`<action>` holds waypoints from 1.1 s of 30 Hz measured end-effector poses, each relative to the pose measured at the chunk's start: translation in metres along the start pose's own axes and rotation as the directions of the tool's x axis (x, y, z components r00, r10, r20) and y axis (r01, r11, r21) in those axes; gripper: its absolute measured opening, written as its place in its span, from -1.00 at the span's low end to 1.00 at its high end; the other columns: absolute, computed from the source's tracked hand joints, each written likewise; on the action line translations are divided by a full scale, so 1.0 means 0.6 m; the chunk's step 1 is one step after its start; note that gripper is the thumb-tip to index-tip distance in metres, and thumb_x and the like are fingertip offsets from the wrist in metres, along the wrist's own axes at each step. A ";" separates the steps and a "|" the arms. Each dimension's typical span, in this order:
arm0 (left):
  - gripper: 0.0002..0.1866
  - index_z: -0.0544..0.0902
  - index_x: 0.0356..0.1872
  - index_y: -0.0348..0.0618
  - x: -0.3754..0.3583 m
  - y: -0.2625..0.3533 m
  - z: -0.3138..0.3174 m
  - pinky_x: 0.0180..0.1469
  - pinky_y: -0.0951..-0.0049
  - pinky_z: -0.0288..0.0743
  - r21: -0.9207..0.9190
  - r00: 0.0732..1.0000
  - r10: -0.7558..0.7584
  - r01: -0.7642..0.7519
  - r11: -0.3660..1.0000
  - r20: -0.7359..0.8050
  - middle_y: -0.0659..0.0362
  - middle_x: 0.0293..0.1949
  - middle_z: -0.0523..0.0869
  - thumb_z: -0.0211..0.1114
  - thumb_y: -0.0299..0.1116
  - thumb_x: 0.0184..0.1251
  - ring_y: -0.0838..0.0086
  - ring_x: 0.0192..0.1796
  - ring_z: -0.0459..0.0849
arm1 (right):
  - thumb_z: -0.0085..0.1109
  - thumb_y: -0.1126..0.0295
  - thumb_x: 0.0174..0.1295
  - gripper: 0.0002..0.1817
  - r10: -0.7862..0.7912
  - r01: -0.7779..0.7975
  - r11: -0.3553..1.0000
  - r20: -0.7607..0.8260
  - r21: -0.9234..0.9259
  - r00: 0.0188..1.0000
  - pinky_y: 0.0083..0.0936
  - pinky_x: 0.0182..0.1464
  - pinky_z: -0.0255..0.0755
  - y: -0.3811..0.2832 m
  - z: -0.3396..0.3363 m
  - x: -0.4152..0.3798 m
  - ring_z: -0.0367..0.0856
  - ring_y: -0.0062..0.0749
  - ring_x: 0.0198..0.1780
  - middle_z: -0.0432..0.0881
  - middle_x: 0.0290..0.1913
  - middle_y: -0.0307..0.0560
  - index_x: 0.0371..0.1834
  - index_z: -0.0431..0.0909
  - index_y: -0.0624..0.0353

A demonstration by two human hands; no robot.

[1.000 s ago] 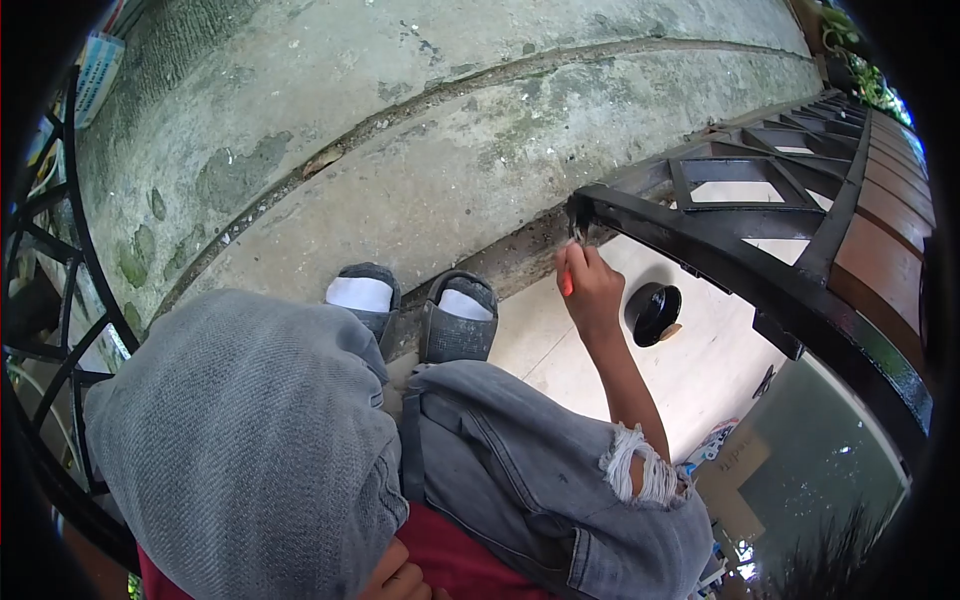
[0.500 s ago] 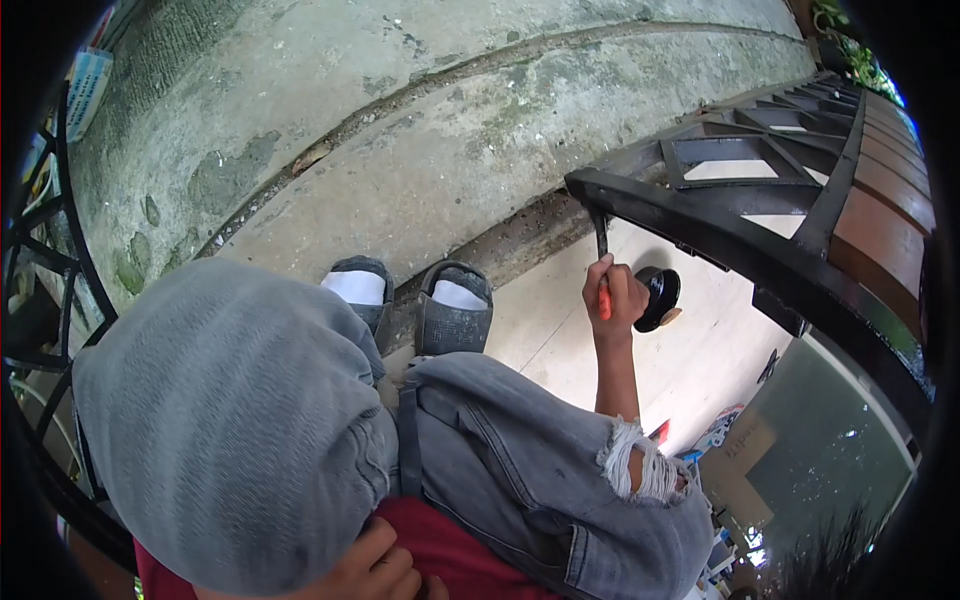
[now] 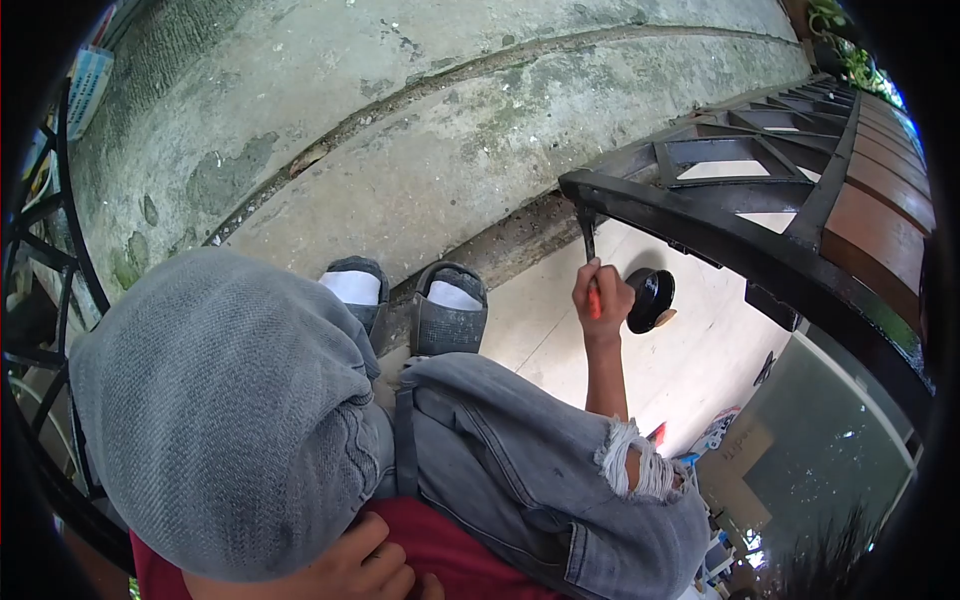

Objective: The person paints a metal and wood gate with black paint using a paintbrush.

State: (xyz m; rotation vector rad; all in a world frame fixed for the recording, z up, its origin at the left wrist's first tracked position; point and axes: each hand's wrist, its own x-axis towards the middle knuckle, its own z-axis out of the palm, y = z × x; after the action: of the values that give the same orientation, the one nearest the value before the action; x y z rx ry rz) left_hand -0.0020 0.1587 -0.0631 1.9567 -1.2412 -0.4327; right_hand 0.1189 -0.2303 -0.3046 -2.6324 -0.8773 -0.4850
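My right hand (image 3: 604, 298) is closed around a paintbrush (image 3: 588, 238) with a red-orange handle end. The brush's dark head meets the underside of a black metal gate frame (image 3: 690, 222), close to its left end. Just right of that hand, a round black container (image 3: 655, 290) with a glossy dark inside sits on the pale floor, a small tan piece (image 3: 666, 318) at its edge. My left hand (image 3: 365, 563) rests against the red shirt (image 3: 450, 545), beside the raised knee, fingers curled. Whatever its palm holds, if anything, is hidden.
Brown slats (image 3: 875, 240) line the frame's right side. Rough concrete (image 3: 430, 170) with a groove lies ahead of my sandals (image 3: 450, 325). Another black metal frame (image 3: 65, 265) stands at far left. A greenish panel (image 3: 820, 430) and assorted items are at lower right.
My right hand and the paintbrush have shifted slightly left, and the brush is more upright. The whole view has shifted a little. The left hand remains by the shirt.
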 end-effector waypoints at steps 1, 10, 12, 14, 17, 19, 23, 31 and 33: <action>-0.71 0.66 -0.13 -0.20 -0.013 0.010 0.010 -0.26 0.26 0.47 0.005 1.000 -0.002 0.002 1.000 -0.002 0.13 -0.46 0.68 0.24 -0.31 0.14 0.28 -0.34 0.63 | 0.23 0.73 0.09 -0.62 0.009 -0.009 1.000 -0.004 -0.001 1.000 -0.39 -0.71 0.18 -0.005 -0.004 0.002 0.34 -0.30 -0.79 0.36 -0.72 -0.11 -0.65 0.22 0.13; -0.70 0.66 -0.13 -0.21 -0.049 0.049 0.047 -0.28 0.27 0.46 -0.073 0.997 -0.052 0.047 0.996 -0.065 0.13 -0.47 0.67 0.25 -0.32 0.13 0.30 -0.36 0.61 | 0.25 0.67 0.18 -0.66 0.206 -0.209 0.978 -0.120 -0.016 0.971 -0.46 -0.66 0.18 0.007 -0.029 -0.014 0.41 -0.35 -0.76 0.33 -0.77 -0.11 -0.64 0.33 0.17; -0.70 0.66 -0.13 -0.21 -0.049 0.049 0.058 -0.28 0.27 0.46 -0.084 0.995 -0.061 0.054 0.995 -0.084 0.13 -0.47 0.67 0.25 -0.32 0.12 0.30 -0.36 0.61 | 0.22 0.63 0.25 -0.67 0.395 -0.375 0.918 -0.211 0.130 0.894 -0.52 -0.65 0.18 0.015 -0.012 -0.042 0.37 -0.51 -0.74 0.35 -0.76 -0.18 -0.62 0.33 0.19; -0.70 0.66 -0.13 -0.21 -0.028 0.034 0.054 -0.28 0.28 0.46 -0.098 0.992 -0.076 0.067 0.993 -0.099 0.13 -0.47 0.67 0.26 -0.32 0.12 0.31 -0.36 0.61 | 0.16 0.59 0.31 -0.69 0.804 -0.622 0.576 -0.230 0.531 0.548 -0.59 -0.62 0.19 0.013 0.009 -0.047 0.34 -0.64 -0.69 0.37 -0.72 -0.24 -0.59 0.32 0.21; -0.70 0.66 -0.13 -0.21 0.000 0.017 0.047 -0.29 0.28 0.45 -0.129 0.989 -0.097 0.082 0.988 -0.113 0.13 -0.48 0.67 0.26 -0.33 0.12 0.31 -0.37 0.61 | 0.13 0.52 0.34 -0.70 0.871 -0.608 0.438 -0.143 0.663 0.471 -0.65 -0.72 0.14 -0.002 0.027 -0.032 0.29 -0.63 -0.74 0.35 -0.68 -0.24 -0.53 0.25 0.14; -0.70 0.66 -0.13 -0.21 0.002 0.020 0.052 -0.29 0.28 0.45 -0.150 0.987 -0.106 0.088 0.985 -0.123 0.13 -0.48 0.66 0.26 -0.33 0.11 0.32 -0.37 0.60 | 0.12 0.53 0.34 -0.69 0.894 -0.587 0.368 -0.102 0.721 0.436 -0.64 -0.72 0.12 -0.022 0.010 -0.001 0.27 -0.62 -0.75 0.34 -0.70 -0.22 -0.53 0.23 0.14; -0.70 0.66 -0.12 -0.22 -0.007 0.040 0.068 -0.30 0.29 0.44 -0.179 0.986 -0.100 0.075 0.981 -0.134 0.13 -0.48 0.66 0.26 -0.34 0.11 0.33 -0.37 0.60 | 0.11 0.53 0.29 -0.72 0.962 -0.509 0.257 -0.165 0.821 0.220 -0.67 -0.77 0.04 -0.009 0.022 -0.008 0.26 -0.60 -0.78 0.33 -0.67 -0.20 -0.50 0.21 0.12; -0.67 0.63 0.08 -0.06 0.009 0.007 0.016 -0.25 0.56 0.41 -0.045 0.960 0.092 -0.083 0.996 0.263 0.36 -0.43 0.59 0.17 -0.28 0.31 0.60 -0.37 0.56 | 0.12 0.48 0.34 -0.71 0.951 -0.419 0.291 -0.211 0.860 0.226 -0.68 -0.78 0.04 -0.023 -0.006 0.001 0.26 -0.61 -0.77 0.32 -0.66 -0.23 -0.48 0.20 0.09; -0.65 0.67 -0.01 -0.05 -0.007 -0.002 0.043 -0.33 0.54 0.27 -0.036 0.983 0.160 -0.157 0.987 0.087 0.47 -0.56 0.42 0.23 -0.27 0.16 0.65 -0.45 0.45 | 0.14 0.42 0.36 -0.70 0.929 -0.454 0.323 -0.186 0.830 0.320 -0.68 -0.78 0.02 -0.039 -0.005 0.007 0.24 -0.64 -0.78 0.36 -0.66 -0.23 -0.47 0.21 0.06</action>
State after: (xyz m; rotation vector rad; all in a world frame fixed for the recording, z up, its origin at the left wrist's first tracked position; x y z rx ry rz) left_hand -0.0195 0.1521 -0.0810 1.8152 -1.4290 -0.4587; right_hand 0.1066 -0.2114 -0.2955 -1.6293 0.4693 -0.6019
